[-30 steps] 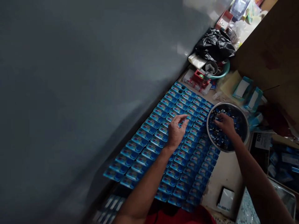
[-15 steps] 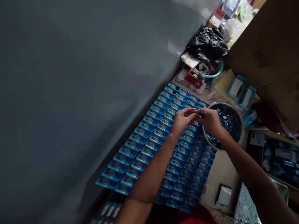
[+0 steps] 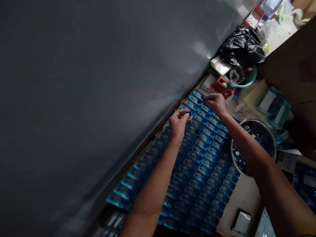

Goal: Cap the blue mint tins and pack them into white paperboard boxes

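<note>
Packs [image 3: 207, 131], blue, rowed beside the bowl [image 3: 271, 140]: most showed blue discs [image 3: 209, 140], at least 2 dark spots. Our left hand [image 3: 176, 127] pinched 1 disc [image 3: 188, 113]; our right hand's [image 3: 216, 102] fingertips met, contents unclear.

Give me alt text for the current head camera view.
Left hand holds a small blue disc over rows of blue packs; right hand is at their far end. A metal bowl of small parts stands at right.

Small round blue piece [image 3: 189, 113], held over blue cards [image 3: 209, 132] in slanting rows
</note>
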Demonstrator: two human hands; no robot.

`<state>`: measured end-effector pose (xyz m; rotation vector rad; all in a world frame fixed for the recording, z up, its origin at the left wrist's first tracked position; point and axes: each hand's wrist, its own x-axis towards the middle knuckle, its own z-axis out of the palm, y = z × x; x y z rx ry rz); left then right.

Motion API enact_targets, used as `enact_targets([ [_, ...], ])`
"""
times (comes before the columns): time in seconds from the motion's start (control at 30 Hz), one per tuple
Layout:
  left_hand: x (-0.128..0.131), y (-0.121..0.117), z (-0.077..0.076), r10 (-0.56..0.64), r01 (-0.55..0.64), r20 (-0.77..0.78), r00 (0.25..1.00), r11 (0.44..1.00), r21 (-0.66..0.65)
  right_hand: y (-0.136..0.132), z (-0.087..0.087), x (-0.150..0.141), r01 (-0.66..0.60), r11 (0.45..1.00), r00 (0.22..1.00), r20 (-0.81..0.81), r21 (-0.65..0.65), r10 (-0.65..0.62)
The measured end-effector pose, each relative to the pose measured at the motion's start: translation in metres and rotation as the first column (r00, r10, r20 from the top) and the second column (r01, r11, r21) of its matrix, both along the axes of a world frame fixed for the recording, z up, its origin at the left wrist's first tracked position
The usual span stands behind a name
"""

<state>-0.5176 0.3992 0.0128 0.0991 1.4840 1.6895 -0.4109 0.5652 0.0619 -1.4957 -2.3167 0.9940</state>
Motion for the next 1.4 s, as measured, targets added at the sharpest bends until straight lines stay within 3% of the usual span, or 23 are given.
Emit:
enact_targets([
  [0.1,-0.016,-0.003,-0.003,0.007,-0.009,-0.150,0.989,1.000,-0.010,0.019,-0.010,-0.022,-0.091,0.986,0.978,0.199,0.140,0.062],
  [0.27,-0.022,-0.005,-0.006,0.015,-0.014,-0.176,0.984,1.000,0.005,0.025,-0.014,-0.043,-0.241,0.966,0.874,0.453,0.095,0.173],
  [0.4,-0.023,-0.003,-0.010,0.040,-0.041,-0.148,0.988,0.999,-0.003,0.036,-0.019,-0.046,-0.232,0.973,0.791,0.585,0.013,0.181],
  [0.5,-0.020,0.001,-0.012,0.035,-0.033,-0.143,0.989,0.999,0.015,0.043,-0.020,-0.049,-0.197,0.980,0.792,0.593,0.025,0.144],
  [0.6,-0.012,0.008,-0.010,0.066,-0.065,-0.106,0.992,0.998,0.012,0.037,-0.010,-0.050,-0.186,0.982,0.789,0.602,0.044,0.123],
  [0.7,-0.005,0.016,-0.007,0.117,-0.118,-0.059,0.991,0.993,-0.018,0.009,0.005,-0.042,-0.197,0.977,0.856,0.500,0.085,0.130],
  [0.8,0.002,0.021,-0.010,0.093,-0.093,-0.062,0.994,0.996,-0.006,-0.031,0.006,-0.025,-0.207,0.974,0.970,0.153,0.095,0.191],
  [0.87,0.008,0.022,-0.013,0.050,-0.049,-0.072,0.996,0.999,0.012,-0.051,0.000,-0.013,-0.246,0.969,0.968,-0.038,0.029,0.247],
  [0.93,0.015,0.021,-0.014,-0.024,0.026,-0.064,0.998,0.999,0.036,-0.056,-0.007,-0.005,-0.239,0.971,0.968,-0.088,-0.021,0.236],
  [1.0,0.018,0.017,-0.012,-0.129,0.138,-0.148,0.981,0.989,0.050,-0.043,-0.012,-0.001,-0.159,0.987,0.986,-0.046,-0.005,0.159],
  [1.07,0.016,0.012,-0.009,-0.241,0.256,-0.429,0.870,0.967,-0.024,-0.019,-0.014,-0.003,-0.078,0.994,0.997,0.023,0.073,0.076],
  [1.13,0.010,0.005,-0.008,-0.377,0.324,-0.725,0.576,0.920,-0.220,0.008,-0.016,-0.010,-0.067,0.983,0.991,0.122,0.170,0.046],
  [1.2,0.003,-0.002,-0.011,-0.516,0.355,-0.819,0.252,0.836,-0.418,0.030,-0.019,-0.019,-0.111,0.972,0.971,0.232,0.208,0.062],
  [1.23,0.001,-0.005,-0.014,-0.563,0.371,-0.815,0.138,0.793,-0.484,0.038,-0.021,-0.025,-0.131,0.969,0.960,0.272,0.207,0.072],
  [1.3,-0.001,-0.010,-0.021,-0.596,0.389,-0.803,0.019,0.744,-0.543,0.049,-0.025,-0.035,-0.136,0.973,0.942,0.329,0.185,0.069],
  [1.4,0.000,-0.013,-0.028,-0.596,0.384,-0.803,0.004,0.742,-0.549,0.063,-0.031,-0.049,-0.080,0.994,0.913,0.405,0.078,0.042],
])
